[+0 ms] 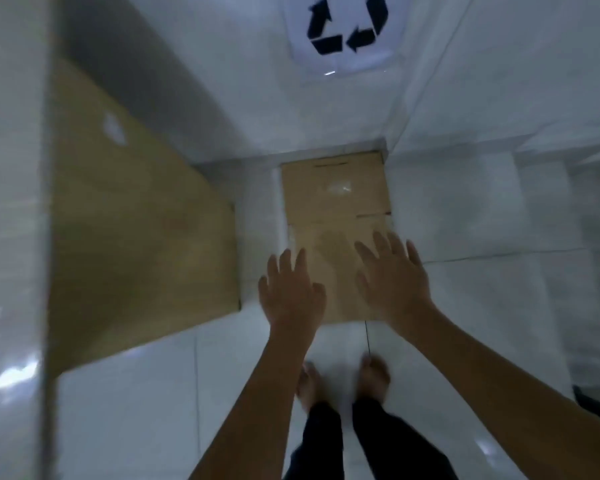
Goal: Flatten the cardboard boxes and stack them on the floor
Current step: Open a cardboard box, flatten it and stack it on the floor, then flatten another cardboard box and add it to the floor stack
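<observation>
Flattened cardboard (336,202), frame centre: judged light, stiff, slippery on tile; grip side edges. Left hand (291,292), right hand (392,282): fingers spread, empty.

Blurred throughout by motion. Near end of flattened cardboard (333,202) hidden behind left hand (291,292) and right hand (392,282); contact unclear. Recycling sign (343,29) cut by top edge.

floor (153,410): flat box (333,199) against far wall, larger cardboard (136,237) to its left
wall: recycling sign (343,26) above box
hands (291,289): side by side over box's near end
</observation>
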`<action>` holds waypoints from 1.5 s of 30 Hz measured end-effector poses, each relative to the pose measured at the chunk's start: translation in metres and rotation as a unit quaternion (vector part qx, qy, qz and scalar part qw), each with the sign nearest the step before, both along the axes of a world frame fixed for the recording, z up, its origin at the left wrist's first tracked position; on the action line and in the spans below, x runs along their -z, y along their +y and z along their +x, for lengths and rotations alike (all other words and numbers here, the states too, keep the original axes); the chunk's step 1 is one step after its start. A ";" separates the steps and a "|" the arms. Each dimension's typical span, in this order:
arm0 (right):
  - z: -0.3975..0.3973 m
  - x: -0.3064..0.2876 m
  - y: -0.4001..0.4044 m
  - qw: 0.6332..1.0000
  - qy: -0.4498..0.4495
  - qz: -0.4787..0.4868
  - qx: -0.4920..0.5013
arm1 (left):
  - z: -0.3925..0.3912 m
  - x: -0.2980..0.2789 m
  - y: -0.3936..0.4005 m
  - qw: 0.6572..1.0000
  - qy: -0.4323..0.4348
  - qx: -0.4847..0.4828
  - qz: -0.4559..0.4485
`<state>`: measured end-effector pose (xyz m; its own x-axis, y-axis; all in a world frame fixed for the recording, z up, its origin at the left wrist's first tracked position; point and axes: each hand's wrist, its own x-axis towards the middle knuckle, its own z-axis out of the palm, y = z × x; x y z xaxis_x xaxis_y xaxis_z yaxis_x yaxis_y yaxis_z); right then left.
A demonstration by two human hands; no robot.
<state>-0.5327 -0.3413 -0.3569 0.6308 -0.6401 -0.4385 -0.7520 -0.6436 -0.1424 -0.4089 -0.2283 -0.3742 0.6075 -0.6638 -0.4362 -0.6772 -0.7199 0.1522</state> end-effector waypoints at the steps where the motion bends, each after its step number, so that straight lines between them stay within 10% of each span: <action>1: -0.003 -0.040 0.015 1.000 -0.006 -0.007 -0.029 | -0.003 -0.039 0.014 1.000 -0.006 0.004 -0.006; 9: 0.007 -0.225 0.143 0.992 -0.089 -0.030 -0.081 | -0.013 -0.233 0.156 0.989 -0.059 -0.084 -0.108; 25: 0.222 -0.331 0.463 0.961 -0.191 -0.012 -0.197 | 0.132 -0.324 0.495 0.944 -0.185 -0.221 -0.160; 45: 0.587 -0.353 0.459 0.966 -0.241 0.028 -0.086 | 0.495 -0.383 0.527 0.946 -0.218 -0.162 -0.176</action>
